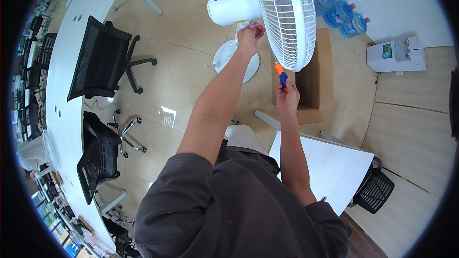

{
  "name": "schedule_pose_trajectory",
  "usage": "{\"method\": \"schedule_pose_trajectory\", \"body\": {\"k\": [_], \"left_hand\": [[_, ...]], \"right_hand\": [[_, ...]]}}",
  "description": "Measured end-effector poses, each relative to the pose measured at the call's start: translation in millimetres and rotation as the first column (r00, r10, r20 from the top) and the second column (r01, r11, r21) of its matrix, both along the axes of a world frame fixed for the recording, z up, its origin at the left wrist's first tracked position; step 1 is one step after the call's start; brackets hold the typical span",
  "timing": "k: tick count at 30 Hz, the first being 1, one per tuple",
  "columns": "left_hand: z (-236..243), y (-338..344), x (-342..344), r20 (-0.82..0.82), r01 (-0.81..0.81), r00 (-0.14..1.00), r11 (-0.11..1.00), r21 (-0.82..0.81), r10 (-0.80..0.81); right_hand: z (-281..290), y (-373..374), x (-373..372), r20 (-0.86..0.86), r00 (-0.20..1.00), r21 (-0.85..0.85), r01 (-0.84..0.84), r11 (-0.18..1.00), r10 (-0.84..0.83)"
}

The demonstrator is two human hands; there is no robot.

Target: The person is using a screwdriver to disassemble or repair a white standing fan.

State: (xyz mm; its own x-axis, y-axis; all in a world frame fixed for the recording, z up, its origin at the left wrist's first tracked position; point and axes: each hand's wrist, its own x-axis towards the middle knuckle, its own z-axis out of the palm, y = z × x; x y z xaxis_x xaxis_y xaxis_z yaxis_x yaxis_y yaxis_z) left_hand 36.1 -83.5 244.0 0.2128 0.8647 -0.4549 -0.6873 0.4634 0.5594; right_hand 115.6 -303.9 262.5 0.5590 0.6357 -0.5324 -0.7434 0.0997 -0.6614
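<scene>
A white standing fan fills the top middle, with its wire grille (282, 24) facing right and its rounded motor housing (234, 7) to the left. The round white base (251, 69) rests on the floor below. My left hand (249, 37) is at the fan's neck just under the housing, fingers curled in a pinch; what they hold, if anything, is too small to make out. In my right hand (288, 99) is a screwdriver (280, 70) with an orange and blue handle. Its shaft points up along the grille's near edge, and the tip is hidden.
An open cardboard box (324, 67) stands right of the fan. Several blue water jugs (344, 13) and a white box (396, 56) are along the wall. A white table (330, 172) is at my right. Black office chairs (103, 62) line a long white desk (64, 76) at left.
</scene>
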Motion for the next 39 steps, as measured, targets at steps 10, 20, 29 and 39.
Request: {"method": "schedule_pose_trajectory", "body": {"k": [10,20,29,39], "left_hand": [[1,-6,4,0.006,-0.058,0.998,0.997,-0.045,0.058],[13,-8,3,0.048,-0.06,0.997,0.998,-0.033,0.061],[17,-4,-3,-0.14,0.087,0.986,0.996,-0.014,-0.088],[3,-4,-11,-0.182,0.069,0.98,0.997,-0.046,-0.077]], "right_hand": [[0,-2,-1,0.035,0.999,-0.008,0.014,1.0,-0.014],[1,-3,-5,0.005,1.0,-0.003,0.01,1.0,-0.01],[0,-4,-5,0.009,1.0,-0.03,0.026,0.999,-0.026],[4,-6,-8,0.009,1.0,-0.016,0.0,1.0,0.0]]}}
